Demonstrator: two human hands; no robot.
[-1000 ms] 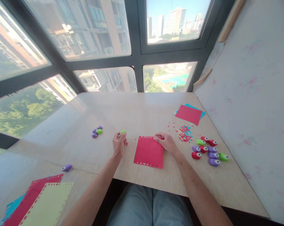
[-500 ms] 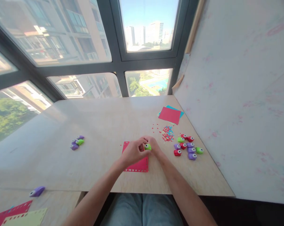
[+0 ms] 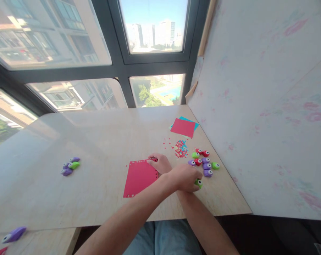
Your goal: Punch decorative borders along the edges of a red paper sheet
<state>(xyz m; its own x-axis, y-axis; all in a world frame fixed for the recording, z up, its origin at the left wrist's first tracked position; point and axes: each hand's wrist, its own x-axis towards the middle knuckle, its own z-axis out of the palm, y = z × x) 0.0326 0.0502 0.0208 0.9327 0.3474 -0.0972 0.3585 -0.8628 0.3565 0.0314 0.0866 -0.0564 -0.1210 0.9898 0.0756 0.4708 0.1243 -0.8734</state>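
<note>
So my left hand (image 3: pixel 185 177) is crossed over my right arm and sitting way out on the right side of the worktop (image 3: pixel 96 141), fingers closed around a little green punch (image 3: pixel 199 183) that pokes out at the bottom right of my fist, right down by the surface. It's just in front of the cluster of other punches (image 3: pixel 204 163), the purple, red and green ones, close but not touching as far as I can see. My right hand (image 3: pixel 160 163) is tucked behind the left arm, fingers pressed flat on the top right corner of the red paper sheet (image 3: pixel 139 177), which lies flat with holes punched along its edges. Past the cluster there's a pile of red and blue confetti bits (image 3: pixel 181 148) and then a red square on a blue one (image 3: pixel 183 126) near the wall. Far left there's another small bunch of punches (image 3: pixel 70 165), well apart from everything
</note>
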